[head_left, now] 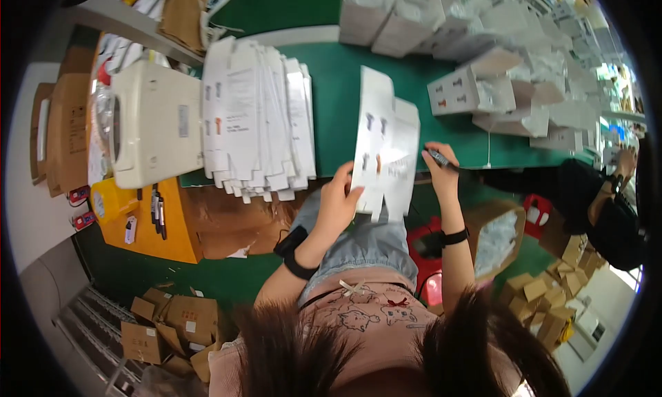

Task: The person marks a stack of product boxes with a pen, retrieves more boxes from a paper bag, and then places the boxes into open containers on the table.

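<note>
My left hand [339,198] grips the lower left edge of a flat white folded carton [387,145], printed with small dark and orange pictures, and holds it tilted over the table's front edge. My right hand [441,168] is closed around a dark marker pen [441,160], just right of the carton and apart from it. To the left, a thick overlapping stack of similar flat white cartons [255,114] lies on the green table [338,73].
Opened white boxes [476,90] with clear plastic inside crowd the right side. A cream-coloured machine [158,124] stands left, near several pens [159,214] on an orange surface. Brown cardboard boxes [186,321] lie on the floor. Another person [610,217] sits far right.
</note>
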A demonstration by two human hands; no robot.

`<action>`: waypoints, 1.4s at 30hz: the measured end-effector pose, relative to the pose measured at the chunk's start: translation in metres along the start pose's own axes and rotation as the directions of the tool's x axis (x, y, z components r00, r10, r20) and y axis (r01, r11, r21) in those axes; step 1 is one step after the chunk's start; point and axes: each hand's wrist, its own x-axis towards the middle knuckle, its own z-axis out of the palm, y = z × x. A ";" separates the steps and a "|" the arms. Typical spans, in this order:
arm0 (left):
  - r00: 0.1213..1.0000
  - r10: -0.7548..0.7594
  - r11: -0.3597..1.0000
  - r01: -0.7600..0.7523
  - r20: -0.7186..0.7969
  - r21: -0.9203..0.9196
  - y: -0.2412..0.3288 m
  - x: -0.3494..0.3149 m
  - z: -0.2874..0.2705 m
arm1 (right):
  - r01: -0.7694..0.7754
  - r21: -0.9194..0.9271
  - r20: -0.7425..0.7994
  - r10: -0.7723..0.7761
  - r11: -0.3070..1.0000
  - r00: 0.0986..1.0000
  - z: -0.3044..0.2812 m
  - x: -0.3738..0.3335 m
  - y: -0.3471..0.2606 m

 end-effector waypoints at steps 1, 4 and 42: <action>0.997 -0.003 0.988 0.013 0.071 -0.151 0.012 -0.014 -0.020 | 0.029 0.015 -0.008 -0.029 0.999 1.000 -0.009 0.001 -0.006; 0.989 -0.048 0.901 0.104 0.143 -0.421 0.039 -0.053 -0.083 | -0.087 -0.564 0.197 0.236 0.821 0.952 -0.022 0.010 -0.019; 0.870 -0.392 0.754 0.117 -0.300 -0.647 -0.041 -0.055 -0.239 | -0.737 0.279 0.718 0.376 0.616 0.586 0.150 0.034 -0.234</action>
